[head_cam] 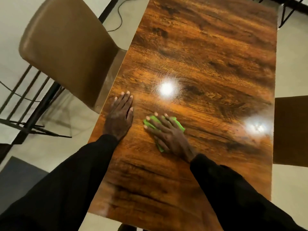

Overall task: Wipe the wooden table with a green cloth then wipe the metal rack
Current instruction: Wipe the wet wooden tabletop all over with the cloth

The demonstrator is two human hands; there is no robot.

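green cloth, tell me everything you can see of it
The green cloth is small, bright lime and soft-looking, apparently folded or bunched flat. It lies on the wooden table, in its near left part. The right hand presses on it with fingers spread, covering its middle, so only its edges show around the hand. The left hand rests flat on the table beside it, not touching it.

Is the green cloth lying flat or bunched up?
Flat: the green cloth lies pressed against the wooden table under the right hand, only thin edges showing. Folded or not, cannot tell.
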